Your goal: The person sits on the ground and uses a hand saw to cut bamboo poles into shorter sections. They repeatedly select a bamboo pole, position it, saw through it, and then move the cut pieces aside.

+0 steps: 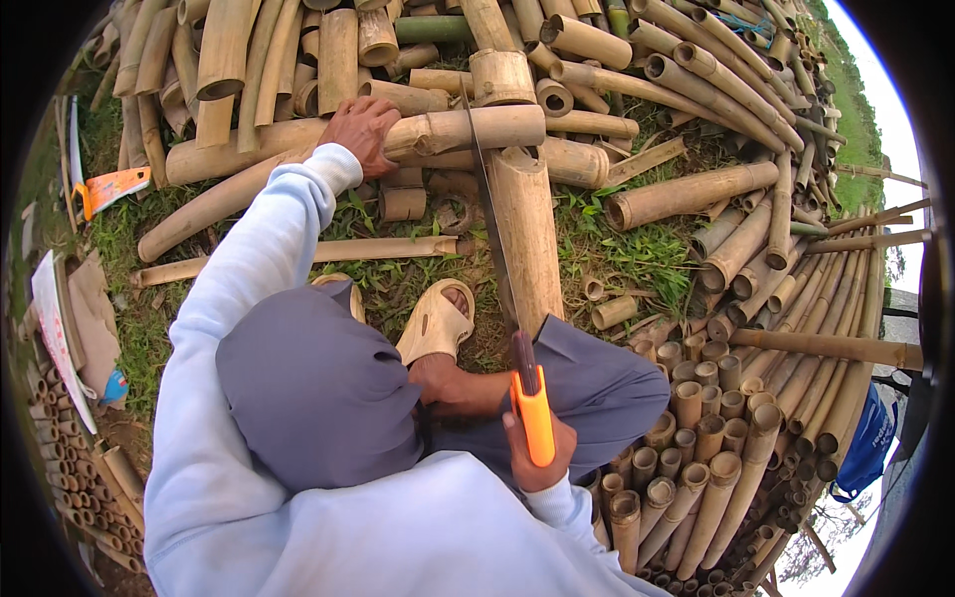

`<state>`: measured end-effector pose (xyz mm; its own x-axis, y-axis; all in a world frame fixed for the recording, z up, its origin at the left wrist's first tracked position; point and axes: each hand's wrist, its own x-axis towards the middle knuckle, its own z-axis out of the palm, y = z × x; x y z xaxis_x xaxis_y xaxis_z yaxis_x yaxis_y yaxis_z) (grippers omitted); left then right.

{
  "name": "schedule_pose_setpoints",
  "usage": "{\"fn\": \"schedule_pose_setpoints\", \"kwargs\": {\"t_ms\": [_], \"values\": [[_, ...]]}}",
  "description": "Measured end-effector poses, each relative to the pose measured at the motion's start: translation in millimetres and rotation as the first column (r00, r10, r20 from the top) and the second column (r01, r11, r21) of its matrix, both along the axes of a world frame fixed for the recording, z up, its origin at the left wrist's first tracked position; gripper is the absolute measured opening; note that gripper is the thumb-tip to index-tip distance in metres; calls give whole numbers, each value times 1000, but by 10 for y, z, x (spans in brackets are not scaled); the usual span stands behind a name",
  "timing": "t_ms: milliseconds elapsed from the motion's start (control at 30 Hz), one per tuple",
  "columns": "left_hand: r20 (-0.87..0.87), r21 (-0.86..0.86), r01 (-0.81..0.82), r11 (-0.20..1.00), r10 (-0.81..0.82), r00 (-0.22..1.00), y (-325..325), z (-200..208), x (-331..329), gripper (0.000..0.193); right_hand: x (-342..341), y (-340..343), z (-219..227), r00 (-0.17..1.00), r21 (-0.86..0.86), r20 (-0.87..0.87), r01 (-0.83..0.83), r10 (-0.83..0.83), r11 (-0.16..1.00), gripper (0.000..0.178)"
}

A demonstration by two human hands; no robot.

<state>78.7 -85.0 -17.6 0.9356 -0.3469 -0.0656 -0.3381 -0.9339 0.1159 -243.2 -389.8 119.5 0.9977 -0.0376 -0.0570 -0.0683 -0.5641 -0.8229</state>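
Note:
My left hand (360,134) is wrapped over a bamboo pole (428,135), pressing it down from above. The pole's cut end points right and rests across a thick upright bamboo post (530,234). In my right hand (545,453) is the orange handle of a handsaw (533,418), held low beside my right knee. Its long thin blade (494,214) runs up and away, crossing the pole to the right of my left hand, near the post's top. Whether the teeth have cut into the bamboo cannot be made out.
Piled cut bamboo pieces (338,60) lie along the far side. Bundled bamboo tubes (696,398) stand at the right. A second orange-handled saw (114,189) is at the far left. A split bamboo strip (388,249) lies on the grass before my sandals (435,320). A blue bag (867,443) hangs far right.

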Motion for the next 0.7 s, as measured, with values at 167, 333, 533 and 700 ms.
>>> {"fn": "schedule_pose_setpoints", "kwargs": {"t_ms": [167, 333, 533, 700], "values": [[-29, -83, 6, 997, -8, 1000, -45, -40, 33, 65, 739, 80, -332, 1000, 63, -9, -5, 5, 998, 14], [27, -61, 2, 998, -1, 1000, -28, -60, -9, 65, 695, 108, -468, 998, 88, -70, 9, -3, 996, 12], [-28, -99, 15, 995, -18, 999, 14, -146, 41, 66, 110, -99, 50, 1000, 28, -11, -21, 21, 999, 29], [-9, -47, 23, 999, -23, 1000, -98, -16, 57, 65, 1092, 269, -509, 999, 208, -20, 47, -44, 977, 14]]}}
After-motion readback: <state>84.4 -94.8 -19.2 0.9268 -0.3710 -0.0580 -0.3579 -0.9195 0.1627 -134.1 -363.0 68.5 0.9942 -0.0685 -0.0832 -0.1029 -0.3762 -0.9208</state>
